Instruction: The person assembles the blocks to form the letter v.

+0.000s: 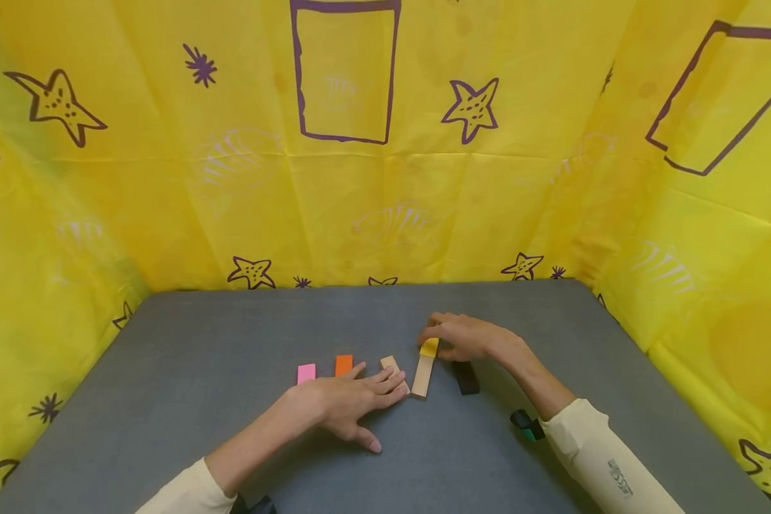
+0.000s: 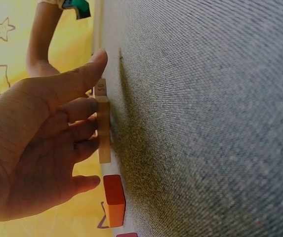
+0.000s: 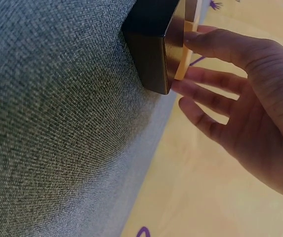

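Spread fingers of my left hand (image 1: 353, 401) rest on a slanted plain wooden block (image 1: 388, 363) in the head view. In the left wrist view, the fingertips touch that wooden block (image 2: 103, 136), and the thumb stands off to the side. To the right, my right hand (image 1: 467, 337) pinches a yellow block (image 1: 429, 348) at the far end of another plain wooden block (image 1: 422, 378). The right wrist view shows the yellow block (image 3: 183, 66) between thumb and fingers, partly hidden by a black block (image 3: 153, 59).
A pink block (image 1: 306, 373) and an orange block (image 1: 343, 365) lie beyond the left hand. The black block lies just right of the wooden ones, below the right hand. A grey table (image 1: 231, 328) meets yellow patterned cloth (image 1: 334, 214) at the back and sides.
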### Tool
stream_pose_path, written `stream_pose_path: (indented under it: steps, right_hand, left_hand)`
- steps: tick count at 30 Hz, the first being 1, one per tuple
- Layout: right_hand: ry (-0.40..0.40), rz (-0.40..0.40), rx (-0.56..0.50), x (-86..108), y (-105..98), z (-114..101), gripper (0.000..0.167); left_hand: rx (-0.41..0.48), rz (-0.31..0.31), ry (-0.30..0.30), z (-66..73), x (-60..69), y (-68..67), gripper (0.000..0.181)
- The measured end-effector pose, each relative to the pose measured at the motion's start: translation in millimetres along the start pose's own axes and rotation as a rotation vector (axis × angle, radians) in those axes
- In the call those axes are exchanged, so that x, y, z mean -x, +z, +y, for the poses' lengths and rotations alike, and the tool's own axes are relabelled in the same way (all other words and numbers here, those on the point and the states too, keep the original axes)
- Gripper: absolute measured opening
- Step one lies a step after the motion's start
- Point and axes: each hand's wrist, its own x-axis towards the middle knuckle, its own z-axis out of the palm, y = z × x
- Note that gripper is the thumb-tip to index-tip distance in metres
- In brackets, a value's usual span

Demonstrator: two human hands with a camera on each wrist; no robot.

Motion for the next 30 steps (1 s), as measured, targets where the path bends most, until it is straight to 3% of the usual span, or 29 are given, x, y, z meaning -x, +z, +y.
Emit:
stream_pose_path:
  steps: [14,30]
  right_hand:
    - [0.002,-0.011,0.004,2.3,-1.4,-2.6,0.039]
    - [0.0,0.053,0.044,22.0,-10.7,-16.1,0.044]
  left_hand:
    - [-0.013,-0.003,-0.01,1.6,0.6,0.2,0.091]
    - [-0.025,0.006,-0.008,2.2,0.7,1.6,0.092]
